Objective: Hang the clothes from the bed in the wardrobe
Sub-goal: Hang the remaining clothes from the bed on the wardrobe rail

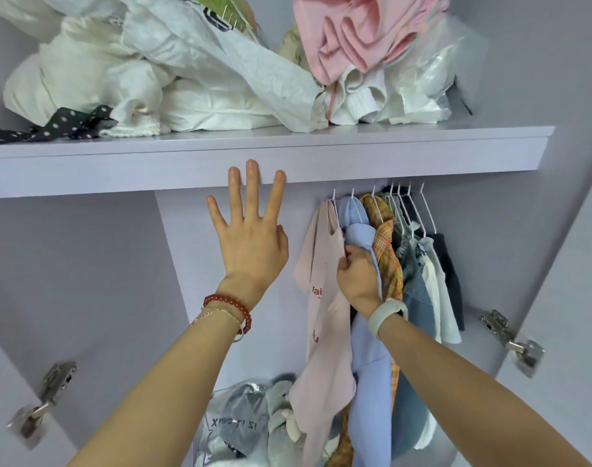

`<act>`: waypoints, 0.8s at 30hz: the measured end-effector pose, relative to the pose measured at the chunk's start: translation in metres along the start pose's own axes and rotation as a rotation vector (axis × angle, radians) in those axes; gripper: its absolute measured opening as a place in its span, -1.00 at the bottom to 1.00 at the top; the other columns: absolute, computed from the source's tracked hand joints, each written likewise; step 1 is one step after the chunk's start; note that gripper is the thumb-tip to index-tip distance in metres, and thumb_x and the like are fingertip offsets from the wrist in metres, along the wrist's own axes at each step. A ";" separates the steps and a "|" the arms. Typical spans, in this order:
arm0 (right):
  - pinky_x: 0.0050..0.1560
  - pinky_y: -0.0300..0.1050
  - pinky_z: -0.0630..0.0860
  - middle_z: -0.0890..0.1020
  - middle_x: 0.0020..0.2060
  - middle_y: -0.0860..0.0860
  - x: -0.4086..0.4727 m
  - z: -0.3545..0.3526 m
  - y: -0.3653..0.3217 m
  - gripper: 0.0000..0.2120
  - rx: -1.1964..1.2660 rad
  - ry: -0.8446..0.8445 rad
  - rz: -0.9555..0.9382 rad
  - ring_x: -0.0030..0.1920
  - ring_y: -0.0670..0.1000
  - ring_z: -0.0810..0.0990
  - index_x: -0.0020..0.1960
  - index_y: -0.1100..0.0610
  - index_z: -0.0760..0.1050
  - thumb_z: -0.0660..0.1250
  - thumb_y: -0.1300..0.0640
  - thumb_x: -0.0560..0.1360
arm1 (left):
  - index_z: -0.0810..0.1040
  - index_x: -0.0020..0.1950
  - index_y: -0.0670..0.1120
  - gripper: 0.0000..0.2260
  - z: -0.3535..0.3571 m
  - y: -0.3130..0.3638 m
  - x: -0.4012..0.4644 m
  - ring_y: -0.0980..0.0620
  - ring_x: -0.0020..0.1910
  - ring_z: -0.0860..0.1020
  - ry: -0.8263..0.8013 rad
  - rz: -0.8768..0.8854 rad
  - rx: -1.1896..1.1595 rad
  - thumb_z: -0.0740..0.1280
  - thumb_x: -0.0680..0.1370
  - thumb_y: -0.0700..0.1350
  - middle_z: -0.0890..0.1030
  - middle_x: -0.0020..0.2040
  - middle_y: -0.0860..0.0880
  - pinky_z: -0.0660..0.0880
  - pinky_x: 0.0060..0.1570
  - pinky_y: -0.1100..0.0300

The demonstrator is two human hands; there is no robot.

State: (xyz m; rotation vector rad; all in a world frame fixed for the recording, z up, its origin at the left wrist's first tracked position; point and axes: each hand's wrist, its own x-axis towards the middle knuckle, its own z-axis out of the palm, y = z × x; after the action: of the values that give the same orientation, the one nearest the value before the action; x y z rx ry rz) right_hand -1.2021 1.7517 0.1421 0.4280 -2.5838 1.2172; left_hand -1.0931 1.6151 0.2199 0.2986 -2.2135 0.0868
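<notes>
- Head view: our right hand [357, 274] pinches the blue garment [368, 348], which hangs long axis straight down from its white hanger [357, 210], between the pink top [324, 298] and the plaid shirt [387, 251].
- Our left hand [250, 237] is spread flat, fingertips touching the shelf [422, 156] edge, left of the clothes and farther from them.
- The row fills the wardrobe's right; bags [233, 419] lie near, below.

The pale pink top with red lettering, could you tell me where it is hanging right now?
The pale pink top hangs leftmost on the wardrobe rail, beside the light blue garment, with the right hand between them.
</notes>
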 end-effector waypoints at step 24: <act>0.27 0.00 0.32 0.45 0.28 0.14 -0.490 -0.204 0.213 -0.65 -0.503 0.087 0.558 0.29 0.17 0.37 0.32 0.21 0.38 0.15 0.20 0.55 | 0.38 0.36 -0.17 -0.62 -0.046 0.236 -0.387 -0.15 0.41 0.26 -0.825 0.660 -0.772 0.20 0.55 -0.16 0.36 0.38 -0.16 0.29 0.29 0.01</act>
State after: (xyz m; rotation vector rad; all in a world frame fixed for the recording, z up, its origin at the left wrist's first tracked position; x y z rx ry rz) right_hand -0.8060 2.1162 -0.0527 -0.4619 -2.8819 0.6332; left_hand -0.8879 1.9226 -0.0472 -0.9867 -2.8336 -0.6245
